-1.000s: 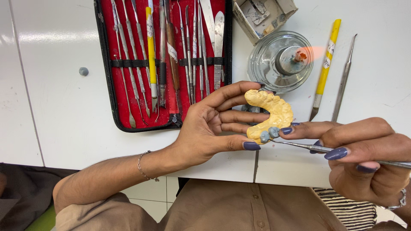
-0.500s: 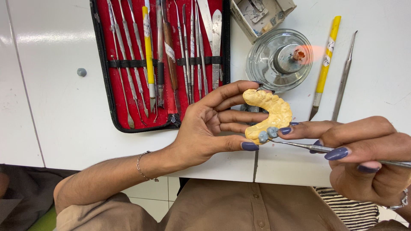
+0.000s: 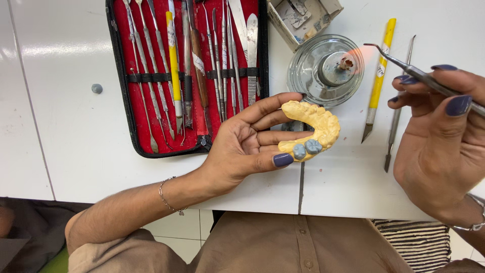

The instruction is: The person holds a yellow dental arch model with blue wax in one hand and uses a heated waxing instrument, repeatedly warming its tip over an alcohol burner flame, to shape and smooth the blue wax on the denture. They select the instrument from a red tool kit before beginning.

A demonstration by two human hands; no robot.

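A yellow dental cast (image 3: pixel 316 124), curved like a horseshoe and carrying two blue-grey wax teeth (image 3: pixel 306 148) at its near end, is being held in the left hand (image 3: pixel 242 144); its grip is being closed on the cast between the thumb and the fingertips, above the near edge of the white tabletop (image 3: pixel 65 101). A thin metal instrument (image 3: pixel 404 63) is being pinched in the closed grip of the right hand (image 3: pixel 439 146), and its hooked tip is being held in the small flame over the glass spirit lamp (image 3: pixel 326 68). An open red-lined case of metal tools (image 3: pixel 187 76) is lying just left of the lamp. A yellow-handled knife (image 3: pixel 379 76) and a slim metal carver (image 3: pixel 399 111) are lying side by side to the right of the lamp.
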